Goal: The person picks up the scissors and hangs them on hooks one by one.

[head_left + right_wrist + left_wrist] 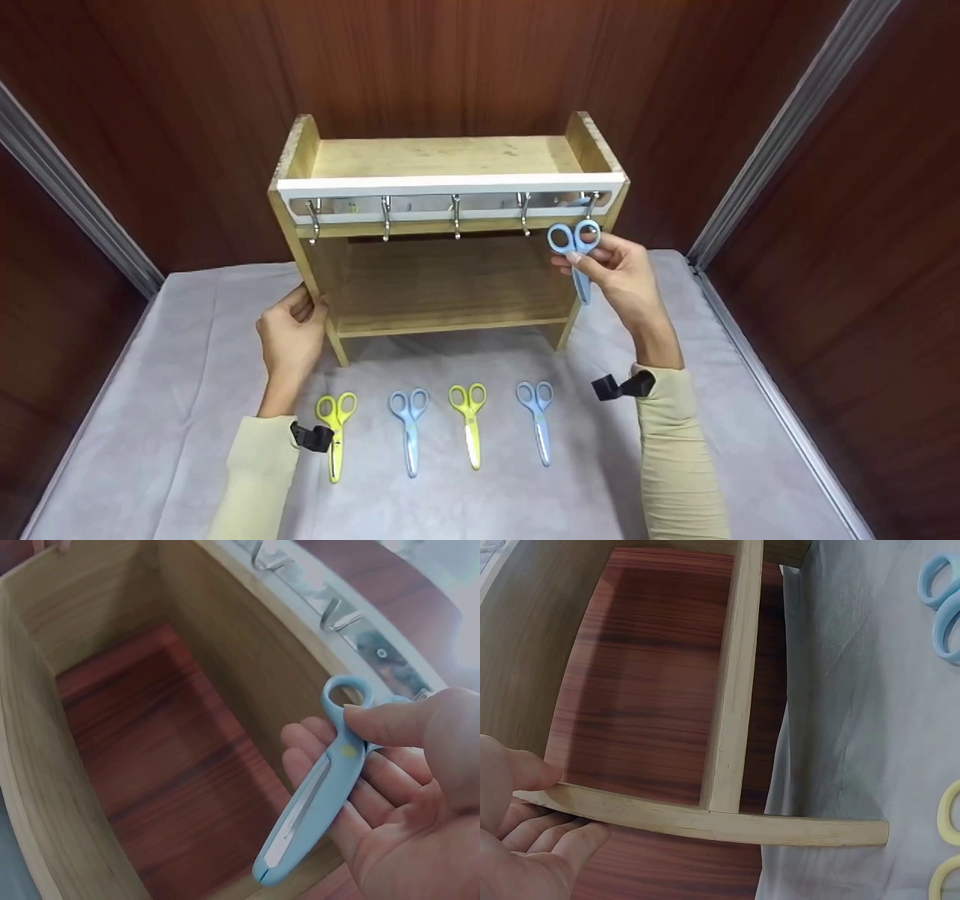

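Blue scissors [581, 281], handles up and blades down, are pinched between thumb and fingers of my right hand [626, 277]. Their finger loops overlap the rightmost metal hook [592, 202] in the head view. That hook belongs to a row of several on the white-edged rail [450, 182] across the front of a wooden shelf [442, 322]. My left hand [292, 334] grips the shelf's left side panel, thumb on one face and fingers on the other, as the left wrist view shows [525, 832]. The other hooks carry nothing.
On the grey cloth [225, 360] before the shelf lie yellow scissors [336, 442], blue scissors [410, 442], more yellow scissors [471, 435] and more blue scissors [541, 431] in a row. Dark wood panels [450, 67] with metal corner strips [795, 127] surround the table.
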A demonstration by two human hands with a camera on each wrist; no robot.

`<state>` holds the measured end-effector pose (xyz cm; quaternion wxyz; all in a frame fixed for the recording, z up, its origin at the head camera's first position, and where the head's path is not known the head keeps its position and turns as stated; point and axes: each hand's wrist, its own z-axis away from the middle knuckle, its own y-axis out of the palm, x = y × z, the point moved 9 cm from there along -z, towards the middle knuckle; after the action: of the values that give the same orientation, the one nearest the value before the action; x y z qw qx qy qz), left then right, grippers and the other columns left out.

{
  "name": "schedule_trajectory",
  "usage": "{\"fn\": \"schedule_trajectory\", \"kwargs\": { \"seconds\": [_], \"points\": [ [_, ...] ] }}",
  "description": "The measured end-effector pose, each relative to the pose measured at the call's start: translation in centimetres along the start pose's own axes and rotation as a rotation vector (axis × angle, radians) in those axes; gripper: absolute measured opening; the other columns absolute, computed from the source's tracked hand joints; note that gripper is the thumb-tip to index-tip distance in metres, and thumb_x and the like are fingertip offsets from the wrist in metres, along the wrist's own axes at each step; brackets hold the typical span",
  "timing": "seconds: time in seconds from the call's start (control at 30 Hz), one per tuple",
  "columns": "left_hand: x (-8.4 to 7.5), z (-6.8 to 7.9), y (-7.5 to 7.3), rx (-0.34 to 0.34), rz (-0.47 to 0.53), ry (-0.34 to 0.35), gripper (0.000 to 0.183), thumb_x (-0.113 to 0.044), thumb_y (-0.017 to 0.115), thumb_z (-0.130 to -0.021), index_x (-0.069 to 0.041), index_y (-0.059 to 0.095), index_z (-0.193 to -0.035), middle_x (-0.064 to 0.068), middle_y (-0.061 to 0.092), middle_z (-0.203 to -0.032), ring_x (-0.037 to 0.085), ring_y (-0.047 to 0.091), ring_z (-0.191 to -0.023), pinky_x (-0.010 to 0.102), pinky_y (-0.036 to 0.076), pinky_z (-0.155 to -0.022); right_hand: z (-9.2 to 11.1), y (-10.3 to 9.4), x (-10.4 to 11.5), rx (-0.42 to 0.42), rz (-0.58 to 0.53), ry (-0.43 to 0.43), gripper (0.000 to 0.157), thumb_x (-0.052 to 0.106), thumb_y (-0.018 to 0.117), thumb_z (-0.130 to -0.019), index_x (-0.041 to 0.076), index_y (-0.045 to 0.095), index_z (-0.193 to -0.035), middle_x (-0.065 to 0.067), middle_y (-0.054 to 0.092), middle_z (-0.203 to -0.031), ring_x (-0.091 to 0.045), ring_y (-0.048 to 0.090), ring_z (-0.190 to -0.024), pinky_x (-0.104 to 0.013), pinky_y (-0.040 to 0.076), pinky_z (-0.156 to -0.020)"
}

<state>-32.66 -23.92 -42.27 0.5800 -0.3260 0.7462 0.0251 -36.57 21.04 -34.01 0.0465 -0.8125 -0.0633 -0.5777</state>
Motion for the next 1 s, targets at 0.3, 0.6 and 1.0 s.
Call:
{"fn": "schedule_trajectory", "kwargs": {
  "seconds": [0.3, 0.6, 1.0],
  "points": [
    [0.3, 0.2, 0.2, 0.022, -0.006, -0.019, 0.035, -0.017, 0.064, -0.092, -0.009, 0.066, -0.127, 0.015, 0.071, -0.119, 0.022, 0.071, -0.106, 0.01, 0.055, -0.079, 0.1, -0.6, -0.4, -0.027, 0.062, 0.005, 0.029, 0.005, 0.073, -0.087, -0.004, 0.064, -0.114, -0.013, 0.077, -0.102, -0.018, 0.076, -0.089, -0.026, 0.06, -0.082],
    [0.3, 0.2, 0.0, 0.019, 0.015, -0.017, 0.035, -0.018, 0.065, -0.092, -0.008, 0.067, -0.126, 0.015, 0.071, -0.12, 0.023, 0.071, -0.107, 0.013, 0.055, -0.081, 0.4, -1.1, -0.5, -0.063, 0.127, 0.003, 0.029, 0.011, 0.075, -0.086, -0.002, 0.067, -0.11, -0.001, 0.079, -0.094, -0.013, 0.075, -0.091, -0.017, 0.055, -0.077],
    [0.1, 0.0, 0.0, 0.022, 0.024, -0.01, 0.036, -0.016, 0.064, -0.092, -0.008, 0.066, -0.128, 0.015, 0.071, -0.12, 0.023, 0.071, -0.106, 0.007, 0.053, -0.079, 1.8, -3.1, -2.3, -0.131, 0.317, 0.077, 0.038, 0.023, 0.076, -0.086, 0.002, 0.068, -0.117, 0.008, 0.075, -0.097, -0.005, 0.07, -0.093, -0.017, 0.055, -0.083]
  ]
}}
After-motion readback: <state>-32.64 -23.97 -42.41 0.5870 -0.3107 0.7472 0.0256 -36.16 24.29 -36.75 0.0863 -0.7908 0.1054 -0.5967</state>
